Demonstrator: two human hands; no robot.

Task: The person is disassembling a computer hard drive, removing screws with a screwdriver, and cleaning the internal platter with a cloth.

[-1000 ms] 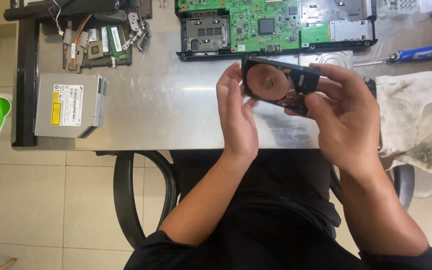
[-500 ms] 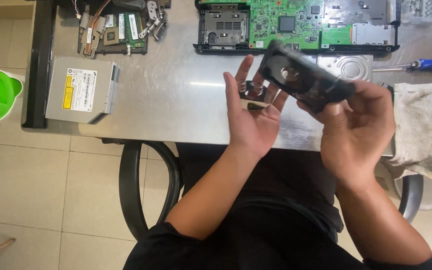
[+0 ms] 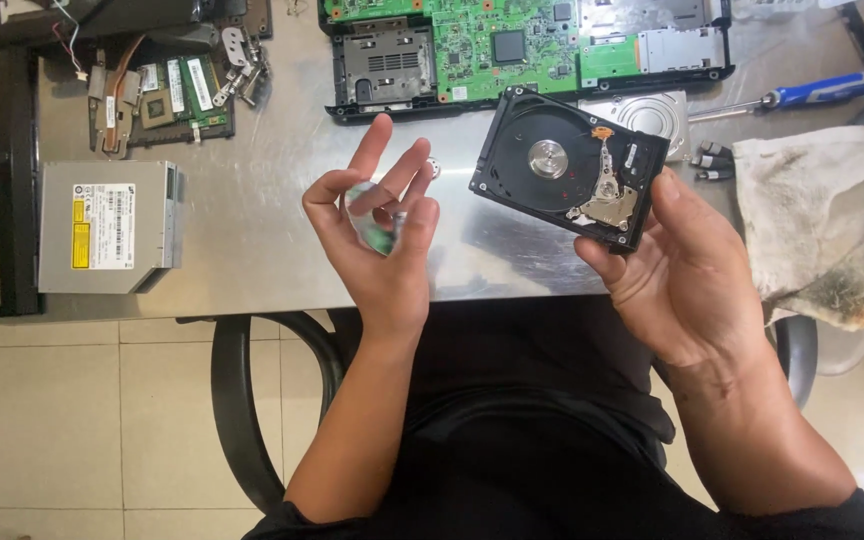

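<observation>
My right hand [image 3: 682, 265] holds an opened black hard drive [image 3: 567, 165] by its lower right corner, tilted above the metal table [image 3: 252, 150]. The drive's hub and actuator arm are exposed. My left hand [image 3: 377, 235] is raised over the table's front edge, thumb and fingers pinching a shiny round disk platter [image 3: 374, 222] seen partly behind the fingers. The two hands are apart, the left one to the left of the drive.
A green laptop motherboard [image 3: 512, 45] lies at the back, a silver drive cover [image 3: 647, 112] and blue-handled screwdriver [image 3: 802, 93] beside it. A grey optical drive [image 3: 107, 228] sits left, memory modules and heatsink [image 3: 167, 95] behind it. A dirty white cloth [image 3: 832, 220] covers the right.
The hands have separated: my left hand drew away to the left with the platter, and my right hand turned the drive so its open inside faces up.
</observation>
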